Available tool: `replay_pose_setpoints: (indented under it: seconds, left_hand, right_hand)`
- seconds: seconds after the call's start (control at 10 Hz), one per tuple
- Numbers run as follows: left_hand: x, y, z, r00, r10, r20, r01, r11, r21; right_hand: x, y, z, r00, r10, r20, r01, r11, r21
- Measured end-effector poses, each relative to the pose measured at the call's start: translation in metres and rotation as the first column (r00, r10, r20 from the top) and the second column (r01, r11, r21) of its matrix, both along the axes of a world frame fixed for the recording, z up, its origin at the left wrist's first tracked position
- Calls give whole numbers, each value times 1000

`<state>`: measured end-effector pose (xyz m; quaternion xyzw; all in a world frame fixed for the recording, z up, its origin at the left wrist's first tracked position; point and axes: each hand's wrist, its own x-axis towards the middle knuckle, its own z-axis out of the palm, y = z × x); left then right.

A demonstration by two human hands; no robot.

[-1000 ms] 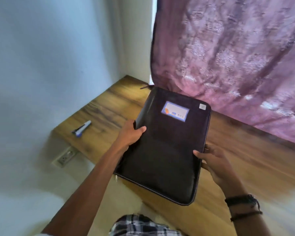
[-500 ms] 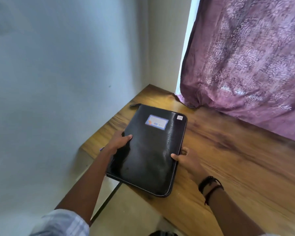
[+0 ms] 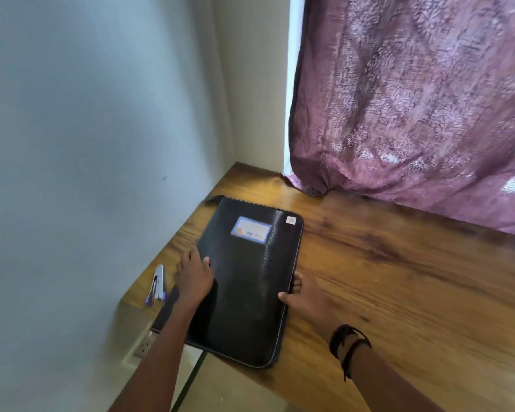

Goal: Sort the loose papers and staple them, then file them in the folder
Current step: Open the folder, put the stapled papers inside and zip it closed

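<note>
A closed black zip folder (image 3: pixel 250 281) with a blue-and-white label (image 3: pixel 251 228) lies flat on the wooden table (image 3: pixel 399 278), near its left end. Its near edge hangs over the table's front edge. My left hand (image 3: pixel 194 276) grips the folder's left edge, thumb on the cover. My right hand (image 3: pixel 305 297) holds the right edge, with the thumb on top and the fingers tucked at the side. A small silver and blue stapler (image 3: pixel 157 285) lies on the table just left of my left hand. No loose papers are in view.
A purple patterned curtain (image 3: pixel 414 114) hangs over the table's back edge. A pale wall (image 3: pixel 87 144) bounds the table on the left, with a wall socket (image 3: pixel 144 347) below the tabletop. Bare wood stretches to the right of the folder.
The folder came down from a raised, tilted hold to lie flat on the table. Both hands stayed on its side edges, and the stapler is back in view.
</note>
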<state>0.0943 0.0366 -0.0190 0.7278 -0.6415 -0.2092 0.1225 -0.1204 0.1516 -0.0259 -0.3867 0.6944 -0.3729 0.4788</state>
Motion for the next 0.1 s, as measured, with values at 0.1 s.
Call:
replay_pose_setpoints:
  seconds: [0.1]
  left_hand:
    - [-14, 11, 1, 1000, -6, 15, 7, 995, -100]
  right_hand:
    - [2, 11, 25, 999, 24, -25, -24, 999, -24]
